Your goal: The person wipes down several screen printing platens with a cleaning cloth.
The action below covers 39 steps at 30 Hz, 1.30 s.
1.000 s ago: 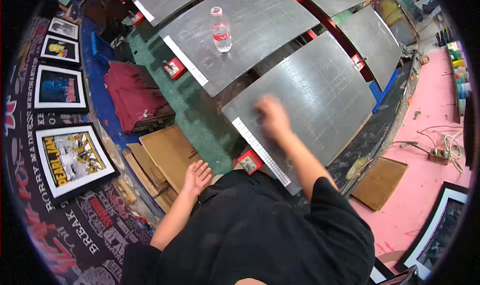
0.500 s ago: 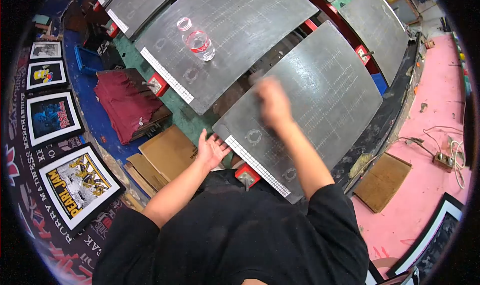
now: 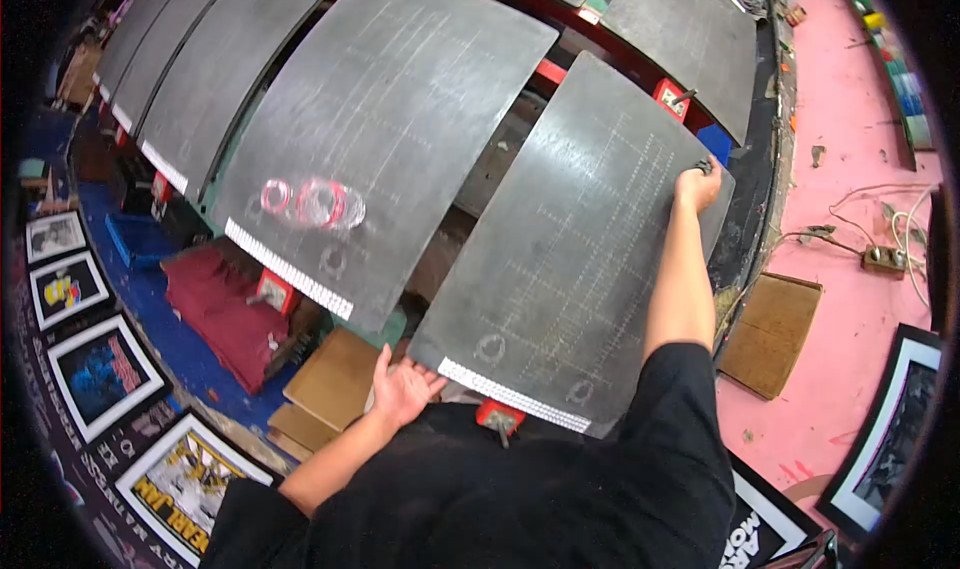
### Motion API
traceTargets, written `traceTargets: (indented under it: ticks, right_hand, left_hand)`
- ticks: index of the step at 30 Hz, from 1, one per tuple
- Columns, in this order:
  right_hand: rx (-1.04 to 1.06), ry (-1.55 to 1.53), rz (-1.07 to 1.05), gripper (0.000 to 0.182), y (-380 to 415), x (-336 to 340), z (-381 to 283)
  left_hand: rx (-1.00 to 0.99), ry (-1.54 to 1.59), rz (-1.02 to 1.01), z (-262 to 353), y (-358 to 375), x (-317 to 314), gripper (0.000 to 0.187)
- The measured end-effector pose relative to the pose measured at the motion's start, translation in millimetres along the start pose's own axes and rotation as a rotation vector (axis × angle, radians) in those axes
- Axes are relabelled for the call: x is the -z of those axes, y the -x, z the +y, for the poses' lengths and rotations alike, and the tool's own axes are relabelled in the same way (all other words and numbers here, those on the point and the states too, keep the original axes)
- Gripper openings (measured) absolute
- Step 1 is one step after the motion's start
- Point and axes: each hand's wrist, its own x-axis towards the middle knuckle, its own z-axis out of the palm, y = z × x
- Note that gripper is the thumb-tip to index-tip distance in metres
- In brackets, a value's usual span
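A grey flat board [image 3: 560,239], marked with faint grid lines and a white ruler strip along its near edge, lies in front of me. Palm up, my left hand [image 3: 403,391] has its fingers spread at the board's near left corner, the fingertips by its edge. Out at the board's right edge is my right hand [image 3: 698,185], its fingers curled around a small dark thing too hidden to name. A clear bottle with a red label [image 3: 330,205] is on the neighbouring board [image 3: 400,99] to the left, blurred.
More grey boards [image 3: 225,59] stand in a row further left and at the back [image 3: 680,34]. Red clamps [image 3: 500,416] sit below their edges. Cardboard [image 3: 335,374] and a maroon cloth [image 3: 225,304] are low on the left. Framed prints [image 3: 185,484] lie beyond. A pink surface [image 3: 800,319] runs along the right.
My right hand has swept from the board's left edge across to its right edge. My left hand stays at the near corner. The head view has shifted, so the bottle appears further left and lower.
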Motion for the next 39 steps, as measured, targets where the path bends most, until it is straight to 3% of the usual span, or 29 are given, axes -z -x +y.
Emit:
traceTargets:
  ticks: [2,3,5,6,7,8,9,10,12,13,15,16,17,19,20,21,22,23,24,25,27,28,30,31,32,35,37,38,39]
  right_hand:
    - [0.07,0.029,-0.124,0.041,23,-11,-33]
    - [0.399,-0.101,-0.267,0.04,46,-15,-51]
    - [0.642,-0.162,-0.928,0.03,137,26,-121]
    - [0.994,-0.133,-1.22,0.029,188,51,-133]
    - [1.093,-0.485,-1.54,0.051,236,79,-136]
    - [1.193,-0.664,-1.751,0.059,282,113,-133]
    - [1.109,-0.737,-2.02,0.061,310,147,-135]
    - [1.11,-0.73,-2.02,0.061,305,145,-139]
    - [1.033,-0.593,-1.68,0.05,286,142,-141]
    - [0.973,-0.492,-1.296,0.056,242,131,-155]
    - [0.666,-0.434,-0.741,0.05,161,77,-131]
    - [0.577,-0.334,-0.384,0.045,125,45,-114]
    - [0.421,-0.31,-0.229,0.041,95,21,-94]
    - [0.515,-0.266,-0.303,0.039,116,19,-91]
    - [0.615,-0.203,-0.365,0.036,127,26,-91]
    - [0.67,-0.224,-0.634,0.033,161,49,-107]
    - [0.676,-0.358,-0.993,0.032,205,68,-112]
    - [1.06,-0.387,-1.137,0.035,248,91,-112]
    - [1.1,-0.528,-1.562,0.042,279,127,-133]
    - [0.952,-0.727,-1.884,0.051,308,151,-139]
    - [0.8,-0.785,-2.003,0.06,322,168,-154]
    - [0.755,-0.826,-1.821,0.066,311,152,-167]
    - [0.608,-0.78,-1.319,0.067,278,88,-184]
    - [0.594,-0.805,-1.068,0.06,254,48,-201]
    - [0.59,-0.668,-0.737,0.053,238,13,-219]
    - [0.613,-0.521,-0.635,0.047,201,-62,-244]
    - [0.911,-0.398,-0.585,0.046,237,-71,-233]
    - [0.946,-0.547,-0.827,0.044,260,-44,-238]
    - [1.008,-0.462,-1.034,0.044,297,-14,-235]
  left_hand:
    - [0.051,-0.022,-0.045,10,3,6,0.091]
    - [0.062,-0.029,-0.04,16,3,6,0.091]
    - [0.029,0.011,0.034,25,7,2,0.085]
    - [0.033,0.012,0.032,31,2,3,0.085]
    - [0.028,0.047,-0.025,38,-2,9,0.083]
    - [0.026,0.086,-0.076,40,-2,17,0.081]
    - [0.031,0.09,-0.076,40,-4,25,0.081]
    - [0.045,0.104,-0.098,42,-5,23,0.078]
    - [0.009,0.074,-0.031,35,-5,21,0.074]
    - [0.008,0.078,-0.022,34,-6,24,0.074]
    - [0.042,0.052,-0.026,32,-7,35,0.075]
    - [0.026,0.047,0.013,34,-3,11,0.07]
    - [0.011,0.047,0.02,36,-4,7,0.07]
    - [0.058,-0.122,0.058,45,-1,1,0.063]
    - [0.114,-0.159,0.035,58,6,-5,0.048]
    - [0.096,-0.161,0.034,70,13,-10,0.048]
    - [-0.059,-0.725,0.124,81,21,-16,0.039]
    - [-0.218,-1.284,0.229,89,30,-25,0.031]
    - [-0.472,-1.37,0.311,96,41,-40,0.02]
    - [-0.65,-1.585,0.451,110,57,-69,0.016]
    - [-1.202,-1.395,0.404,132,60,-80,0.02]
    - [-1.316,-1.399,0.43,144,59,-82,0.037]
    - [-1.497,-1.331,0.425,166,41,-108,0.093]
    - [-1.522,-1.337,0.38,177,29,-124,0.107]
    - [-1.524,-1.318,0.328,187,18,-142,0.11]
    - [-1.616,-1.306,0.184,210,-19,-164,0.108]
    - [-1.256,-1.406,0.079,222,-31,-159,0.101]
    - [-1.434,-1.429,0.075,224,-32,-158,0.087]
    - [-1.429,-1.411,0.07,228,-28,-154,0.087]
